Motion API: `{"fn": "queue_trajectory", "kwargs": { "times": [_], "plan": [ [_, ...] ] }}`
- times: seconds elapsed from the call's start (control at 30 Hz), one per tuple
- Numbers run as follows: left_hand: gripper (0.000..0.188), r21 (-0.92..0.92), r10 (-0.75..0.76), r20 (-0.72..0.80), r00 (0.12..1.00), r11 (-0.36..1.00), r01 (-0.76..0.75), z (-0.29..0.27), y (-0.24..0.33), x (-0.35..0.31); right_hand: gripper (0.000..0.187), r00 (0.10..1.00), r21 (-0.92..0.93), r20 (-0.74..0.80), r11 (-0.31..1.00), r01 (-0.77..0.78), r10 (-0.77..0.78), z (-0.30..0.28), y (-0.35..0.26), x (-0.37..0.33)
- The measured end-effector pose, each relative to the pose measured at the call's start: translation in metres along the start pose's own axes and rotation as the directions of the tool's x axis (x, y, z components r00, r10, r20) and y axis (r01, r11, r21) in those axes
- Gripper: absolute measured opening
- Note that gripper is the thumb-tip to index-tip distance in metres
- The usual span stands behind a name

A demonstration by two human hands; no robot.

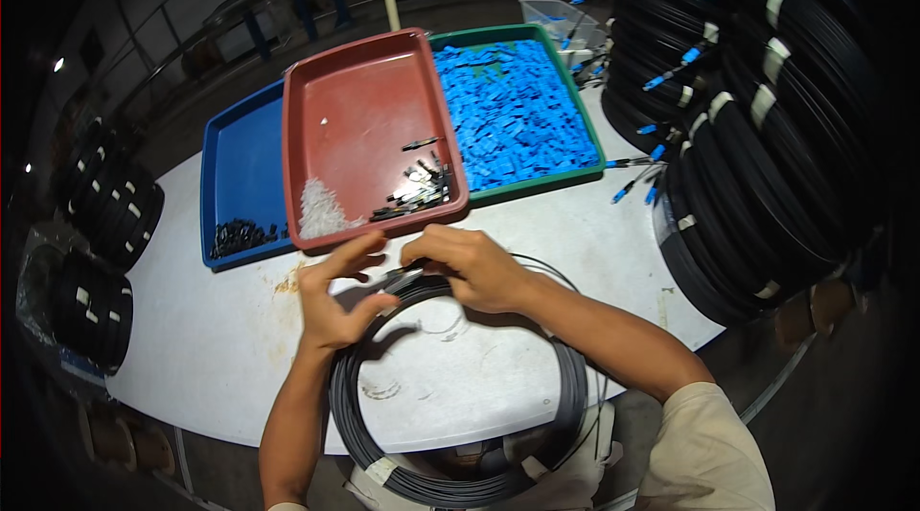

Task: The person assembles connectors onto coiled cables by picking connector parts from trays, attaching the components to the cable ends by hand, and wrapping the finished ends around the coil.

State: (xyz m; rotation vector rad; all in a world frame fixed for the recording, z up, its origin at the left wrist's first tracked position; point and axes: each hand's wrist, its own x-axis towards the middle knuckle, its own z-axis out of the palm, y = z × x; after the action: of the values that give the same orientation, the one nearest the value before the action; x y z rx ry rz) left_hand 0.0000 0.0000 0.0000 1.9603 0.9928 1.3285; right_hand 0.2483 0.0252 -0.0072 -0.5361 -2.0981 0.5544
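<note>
A coil of black cable (567, 372) lies over the table's near edge, bound with pale tape (380, 470) at its lower left. My right hand (470, 267) is closed at the coil's far side, its fingertips pinching a cable end with a small dark and silvery connector (401, 277). My left hand (335, 295) is just left of that connector, thumb and fingers spread apart around its tip. Whether those fingers touch it cannot be made out. A loose strand of the cable loops out behind my right wrist.
Beyond my hands stand a blue tray (244, 166) with small black parts, a red tray (369, 118) with clear sleeves and dark connectors, and a green tray (537, 187) full of blue pieces. Tall stacks of cable coils (767, 176) rise at right; more coils (105, 204) stand at left.
</note>
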Motion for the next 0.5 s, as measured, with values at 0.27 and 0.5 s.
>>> {"fn": "queue_trajectory", "kwargs": {
  "times": [0.27,0.5],
  "plan": [
    [0.046,-0.081,0.017,0.167,0.986,0.997,-0.003,0.002,0.008,0.064,0.018,0.998,-0.016,0.028,0.998,-0.056,0.057,0.008,0.003,-0.002],
    [0.03,0.361,-0.025,0.58,0.814,0.904,-0.229,0.071,0.036,0.171,0.013,0.987,0.029,0.107,0.992,-0.12,0.116,0.001,-0.001,-0.006]
  ]
}}
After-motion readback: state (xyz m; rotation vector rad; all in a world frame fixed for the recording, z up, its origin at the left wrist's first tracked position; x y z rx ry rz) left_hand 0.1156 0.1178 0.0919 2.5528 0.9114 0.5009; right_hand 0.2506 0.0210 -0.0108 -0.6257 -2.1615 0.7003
